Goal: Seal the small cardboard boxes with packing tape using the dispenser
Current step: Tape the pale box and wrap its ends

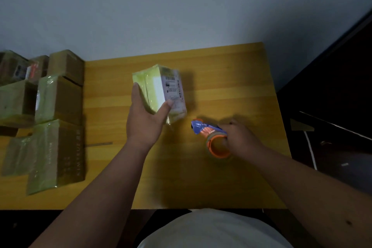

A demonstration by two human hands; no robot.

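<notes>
Small box (161,90), glossy with yellowish tape, white label up, held tilted above desk (231,78) in left hand (145,119) fingers. Right hand (239,137) fingers curl on dispenser (211,137); label text blurred.

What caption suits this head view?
Left hand holds a taped box; right hand grips the tape dispenser.

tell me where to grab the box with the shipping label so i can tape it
Grip the labelled box by its two opposite narrow sides, coming from below, as the left hand does: thumb on one side, fingers on the other. That seems to leave its long faces free for tape.
</notes>
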